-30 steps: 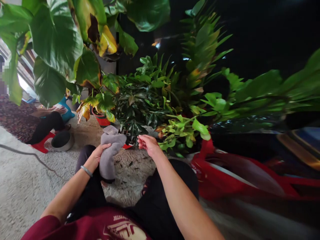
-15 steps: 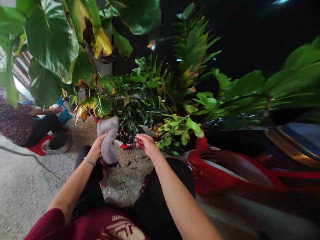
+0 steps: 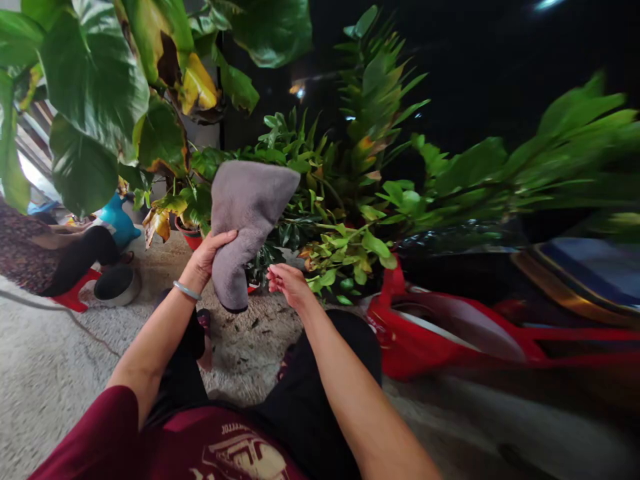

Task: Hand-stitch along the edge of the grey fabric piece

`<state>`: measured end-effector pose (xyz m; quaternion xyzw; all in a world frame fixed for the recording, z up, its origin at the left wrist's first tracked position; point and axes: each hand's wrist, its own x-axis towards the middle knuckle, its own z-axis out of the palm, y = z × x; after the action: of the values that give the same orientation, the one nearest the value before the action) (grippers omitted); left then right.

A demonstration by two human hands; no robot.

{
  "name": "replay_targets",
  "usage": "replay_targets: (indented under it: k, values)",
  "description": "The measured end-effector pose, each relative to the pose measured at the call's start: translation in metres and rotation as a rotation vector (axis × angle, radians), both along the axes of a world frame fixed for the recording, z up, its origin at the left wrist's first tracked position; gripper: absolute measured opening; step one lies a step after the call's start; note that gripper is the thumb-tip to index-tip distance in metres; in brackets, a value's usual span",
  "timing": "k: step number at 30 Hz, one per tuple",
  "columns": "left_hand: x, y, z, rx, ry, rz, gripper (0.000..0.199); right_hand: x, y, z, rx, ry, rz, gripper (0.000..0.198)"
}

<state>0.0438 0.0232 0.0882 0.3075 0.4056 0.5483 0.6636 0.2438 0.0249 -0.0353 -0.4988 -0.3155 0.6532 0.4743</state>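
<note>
A grey concrete floor (image 3: 50,373) spreads below the fingers of the left hand (image 3: 203,259) and the right hand (image 3: 291,283). Beyond both sets of fingers runs a bank of green plants (image 3: 340,250), its lowest leaves coming near the right fingertips. A broad-leafed plant (image 3: 95,87) stands forward and left of the left fingers; several of its leaves have turned yellow and brown at the edges. Well apart to the left of those fingers, a person in a patterned top (image 3: 25,247) sits low. To the right of the right fingers is a red container (image 3: 425,350), blurred towards its far end.

The grey cloth (image 3: 245,207) is in the left fingers, lifted in front of the plants. It looks soft and short-piled, a muted grey with a faint mauve tinge. Above the fingers it flares wide, with a corner pointing right; at the grip it narrows, and below it hangs in a rounded tail finished with a dark edge.

Left of the left fingers are a red stool (image 3: 75,293) beneath the seated person and, just beside it, a dark-insided bowl (image 3: 120,297). A red plant pot (image 3: 190,239) sits just beyond the left fingers.

The left fingers grasp the cloth, thumb across its front and the others hidden behind. The right fingers are loosely curled, apart from the cloth; whether their tips pinch anything cannot be told. Behind the left fingers, the wrist wears a pale bangle (image 3: 187,291).
</note>
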Motion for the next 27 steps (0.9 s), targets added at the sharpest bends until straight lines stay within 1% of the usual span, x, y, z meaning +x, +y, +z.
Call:
replay_targets:
  k: [2, 4, 5, 6, 7, 8, 10, 12, 13, 14, 15, 16, 18, 20, 21, 22, 23, 24, 25, 27]
  values:
    - [0.005, -0.007, -0.022, -0.091, 0.068, -0.066, 0.037, 0.001, 0.001, -0.003, -0.035, -0.033, 0.003, 0.014]
    - [0.003, -0.022, -0.045, -0.199, 0.139, -0.150, 0.036, 0.001, 0.002, -0.009, -0.071, -0.062, -0.001, 0.014]
    - [0.002, -0.029, -0.053, -0.232, 0.160, -0.202, 0.035, 0.001, 0.002, -0.013, -0.083, -0.072, -0.008, 0.014]
    - [0.001, -0.034, -0.056, -0.241, 0.169, -0.260, 0.036, 0.000, 0.002, -0.016, -0.092, -0.082, -0.017, 0.016]
    - [0.002, -0.037, -0.054, -0.221, 0.167, -0.314, 0.038, -0.001, 0.001, -0.019, -0.096, -0.090, -0.026, 0.017]
    - [0.005, -0.037, -0.047, -0.177, 0.158, -0.357, 0.040, -0.002, 0.001, -0.021, -0.096, -0.095, -0.034, 0.017]
    - [0.017, -0.026, -0.024, -0.041, 0.132, -0.390, 0.046, -0.004, -0.002, -0.023, -0.084, -0.091, -0.037, 0.018]
    - [0.034, -0.005, 0.000, 0.096, 0.103, -0.369, 0.049, -0.005, -0.004, -0.022, -0.071, -0.078, -0.025, 0.019]
    - [0.043, 0.007, 0.008, 0.141, 0.090, -0.348, 0.048, -0.005, -0.005, -0.020, -0.068, -0.072, -0.018, 0.019]
    - [0.051, 0.018, 0.012, 0.163, 0.081, -0.322, 0.045, -0.005, -0.005, -0.019, -0.068, -0.066, -0.014, 0.019]
    - [0.057, 0.026, 0.011, 0.162, 0.084, -0.297, 0.042, -0.005, -0.005, -0.018, -0.070, -0.062, -0.010, 0.019]
    - [0.060, 0.032, 0.004, 0.138, 0.101, -0.273, 0.038, -0.005, -0.004, -0.017, -0.074, -0.059, -0.008, 0.018]
    - [0.057, 0.030, -0.020, 0.044, 0.170, -0.251, 0.036, -0.005, -0.001, -0.018, -0.091, -0.060, -0.008, 0.018]
    - [0.042, 0.012, -0.047, -0.059, 0.251, -0.284, 0.039, -0.006, 0.002, -0.022, -0.118, -0.075, -0.015, 0.017]
    - [0.031, 0.001, -0.058, -0.090, 0.274, -0.327, 0.041, -0.006, 0.002, -0.024, -0.133, -0.085, -0.017, 0.017]
    - [0.019, -0.011, -0.064, -0.108, 0.280, -0.359, 0.043, -0.007, 0.003, -0.026, -0.145, -0.093, -0.016, 0.017]
    - [0.008, -0.022, -0.066, -0.128, 0.277, -0.386, 0.044, -0.008, 0.003, -0.027, -0.150, -0.097, -0.010, 0.017]
    - [-0.001, -0.030, -0.063, -0.129, 0.267, -0.399, 0.045, -0.008, 0.002, -0.028, -0.149, -0.096, 0.000, 0.017]
    - [-0.008, -0.035, -0.055, -0.118, 0.250, -0.398, 0.046, -0.008, 0.001, -0.028, -0.143, -0.091, 0.011, 0.018]
    - [-0.013, -0.035, -0.030, -0.049, 0.201, -0.351, 0.050, -0.007, -0.001, -0.026, -0.118, -0.073, 0.028, 0.016]
